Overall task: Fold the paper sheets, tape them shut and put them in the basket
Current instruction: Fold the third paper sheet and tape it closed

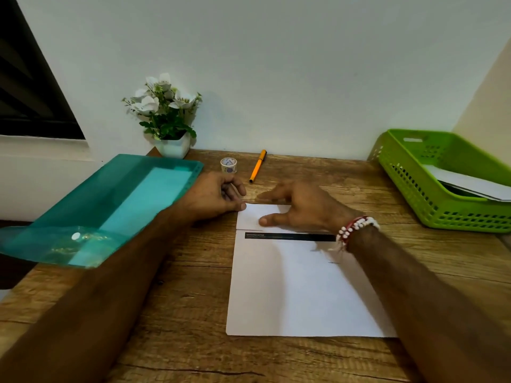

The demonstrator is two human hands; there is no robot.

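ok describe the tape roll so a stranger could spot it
Start at the white flower pot at the back of the wooden desk. Just right of it stands a small tape roll, left of the orange pen. It is the only round, pale, patterned thing there.

Wooden table (193,313), paper (298,294), basket (409,172), folder (110,205), tape (228,165), pen (258,166)
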